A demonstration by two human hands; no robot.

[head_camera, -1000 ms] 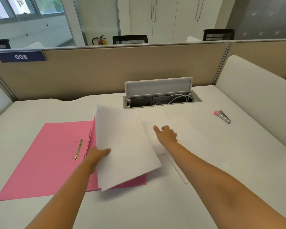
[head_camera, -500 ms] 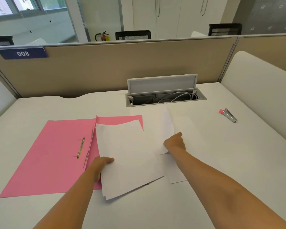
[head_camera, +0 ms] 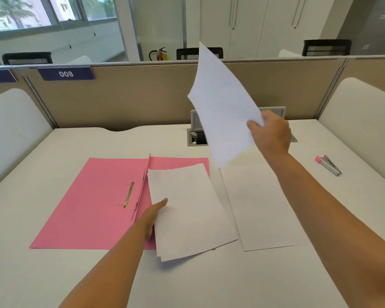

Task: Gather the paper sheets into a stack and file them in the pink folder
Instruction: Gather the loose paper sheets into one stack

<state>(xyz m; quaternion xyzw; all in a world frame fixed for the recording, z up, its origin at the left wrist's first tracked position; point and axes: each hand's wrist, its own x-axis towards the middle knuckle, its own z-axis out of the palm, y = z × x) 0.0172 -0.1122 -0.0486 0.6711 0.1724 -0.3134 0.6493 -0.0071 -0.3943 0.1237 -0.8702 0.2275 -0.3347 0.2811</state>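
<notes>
The pink folder (head_camera: 93, 205) lies open on the white desk, its gold fastener (head_camera: 128, 194) on the left flap. My left hand (head_camera: 153, 215) grips the left edge of a small stack of paper sheets (head_camera: 188, 210) that rests partly on the folder's right flap. My right hand (head_camera: 270, 135) holds one sheet (head_camera: 222, 105) by its right edge, raised high and tilted above the desk. Another sheet (head_camera: 260, 210) lies flat on the desk to the right of the stack.
A stapler (head_camera: 328, 164) with a pink end lies at the right. An open cable hatch (head_camera: 196, 136) sits at the back of the desk, partly hidden by the raised sheet. A beige partition (head_camera: 131, 96) and white side dividers (head_camera: 362, 112) border the desk.
My right hand has taken a sheet from the desk and lifted it up high. My left hand has lowered its stack onto the folder's right flap.
</notes>
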